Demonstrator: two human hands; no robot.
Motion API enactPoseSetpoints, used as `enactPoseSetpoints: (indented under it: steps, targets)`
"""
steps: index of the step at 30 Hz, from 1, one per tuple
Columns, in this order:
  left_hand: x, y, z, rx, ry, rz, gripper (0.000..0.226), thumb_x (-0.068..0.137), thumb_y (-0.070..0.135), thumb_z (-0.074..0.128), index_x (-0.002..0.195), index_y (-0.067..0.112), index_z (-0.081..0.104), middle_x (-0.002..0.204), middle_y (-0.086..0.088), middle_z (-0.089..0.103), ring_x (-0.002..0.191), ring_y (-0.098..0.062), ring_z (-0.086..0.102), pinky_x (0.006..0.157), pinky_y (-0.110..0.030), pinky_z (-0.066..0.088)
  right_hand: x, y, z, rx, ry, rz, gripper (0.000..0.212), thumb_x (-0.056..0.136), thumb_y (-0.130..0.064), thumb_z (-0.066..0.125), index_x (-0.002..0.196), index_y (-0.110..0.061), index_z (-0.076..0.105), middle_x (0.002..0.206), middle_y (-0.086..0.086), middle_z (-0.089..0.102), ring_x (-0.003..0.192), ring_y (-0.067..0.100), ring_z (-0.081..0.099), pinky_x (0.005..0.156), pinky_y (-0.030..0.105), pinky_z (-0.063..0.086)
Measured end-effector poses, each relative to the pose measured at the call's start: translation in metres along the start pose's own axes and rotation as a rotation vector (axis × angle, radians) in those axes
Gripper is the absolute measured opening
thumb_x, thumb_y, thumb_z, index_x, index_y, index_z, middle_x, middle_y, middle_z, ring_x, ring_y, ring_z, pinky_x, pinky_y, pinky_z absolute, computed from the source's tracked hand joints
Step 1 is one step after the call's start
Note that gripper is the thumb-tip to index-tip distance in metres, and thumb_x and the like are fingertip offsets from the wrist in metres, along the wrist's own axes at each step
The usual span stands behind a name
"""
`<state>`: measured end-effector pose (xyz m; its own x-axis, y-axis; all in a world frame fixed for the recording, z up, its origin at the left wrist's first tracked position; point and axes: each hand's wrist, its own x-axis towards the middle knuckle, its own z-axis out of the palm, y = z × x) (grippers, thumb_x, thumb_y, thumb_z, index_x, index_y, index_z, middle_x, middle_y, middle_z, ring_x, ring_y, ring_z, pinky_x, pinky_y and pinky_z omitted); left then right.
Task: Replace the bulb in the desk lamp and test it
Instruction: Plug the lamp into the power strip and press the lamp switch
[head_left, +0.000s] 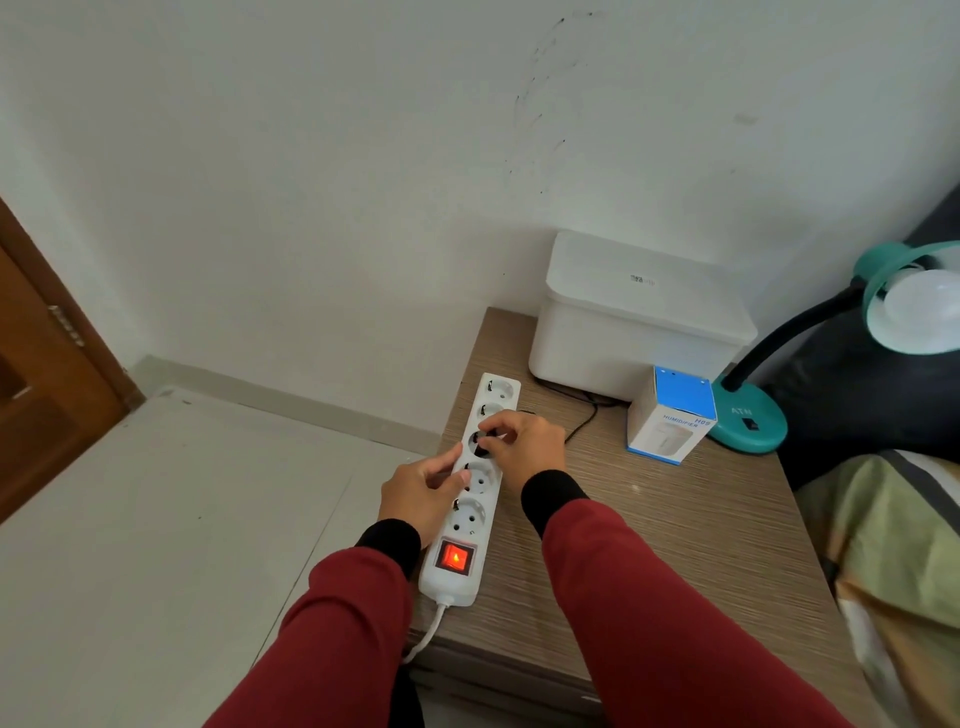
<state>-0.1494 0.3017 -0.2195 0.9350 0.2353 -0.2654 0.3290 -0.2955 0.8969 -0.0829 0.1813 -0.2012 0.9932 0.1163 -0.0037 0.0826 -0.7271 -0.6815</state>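
A black plug (482, 446) is pinched between the fingers of the right hand (524, 447) at the third socket of the white power strip (470, 493), which lies along the left edge of the desk (649, 530). The strip is steadied by the left hand (423, 493), whose fingers are curled over its outer side, presumably so that it is not shifted while the plug is worked. Whether the plug is fully seated cannot be told, as it is largely hidden by the fingers. The strip's red rocker switch (456, 557) is lit, so power appears to be on.

A thin black cord (584, 415) is run from the plug toward the back of the desk, near the desk lamp (753, 421), whose teal base stands at the far right corner. A white bulb (922, 304) is already fitted in the teal shade, unlit, so the testing step is judged to be in hand.

A lidded white box (639, 317) is set against the wall; its contents are not visible. A small blue-and-white humidifier carton (670, 415) stands closed just beside the lamp base.
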Motion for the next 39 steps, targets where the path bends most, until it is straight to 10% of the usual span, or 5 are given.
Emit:
enactPoseSetpoints:
  steps: [13,19,30,35,39]
  targets:
    - [-0.005,0.018,0.0,0.147,-0.01,-0.033,0.042,0.091,0.015,0.062,0.132,0.019,0.055,0.125,-0.002,0.065,0.112,-0.014,0.061,0.1,-0.022,0.042,0.003,-0.014,-0.016,-0.338,-0.324,-0.004,0.043,0.092,-0.009,0.052,0.129,-0.029,0.056,0.136,0.005,0.056,0.122,0.021,0.053,0.103,0.026,0.042]
    - [-0.002,0.043,-0.011,0.583,-0.114,-0.063,0.034,0.092,0.028,0.056,0.124,0.017,0.059,0.127,-0.004,0.063,0.121,-0.02,0.055,0.102,-0.024,0.04,-0.006,-0.022,-0.056,-0.459,-0.444,-0.027,0.065,0.09,-0.009,0.051,0.144,-0.037,0.029,0.136,0.013,0.051,0.109,0.026,0.057,0.077,0.024,0.047]
    - [-0.006,0.085,-0.013,0.993,-0.097,-0.018,0.031,0.092,0.023,0.057,0.117,0.006,0.06,0.122,-0.011,0.062,0.112,-0.025,0.061,0.089,-0.027,0.05,-0.019,-0.034,-0.1,-0.75,-0.445,0.069,0.032,0.094,-0.015,0.05,0.124,-0.002,0.056,0.126,0.015,0.059,0.111,0.027,0.059,0.092,0.032,0.048]
    - [-0.011,0.112,-0.002,1.025,-0.088,0.054,0.038,0.09,0.028,0.06,0.121,0.005,0.058,0.124,-0.012,0.059,0.113,-0.026,0.06,0.091,-0.029,0.05,-0.021,-0.032,-0.119,-0.784,-0.44,0.082,0.034,0.094,-0.017,0.051,0.122,0.0,0.056,0.089,0.01,0.053,0.088,0.021,0.05,0.087,0.033,0.048]
    - [-0.012,0.136,0.014,1.086,-0.092,0.118,0.036,0.093,0.019,0.055,0.126,0.006,0.055,0.129,-0.012,0.057,0.116,-0.026,0.059,0.093,-0.029,0.049,-0.021,-0.019,-0.142,-0.761,-0.384,0.099,0.035,0.097,-0.017,0.047,0.126,0.001,0.053,0.13,0.016,0.056,0.121,0.029,0.053,0.098,0.034,0.043]
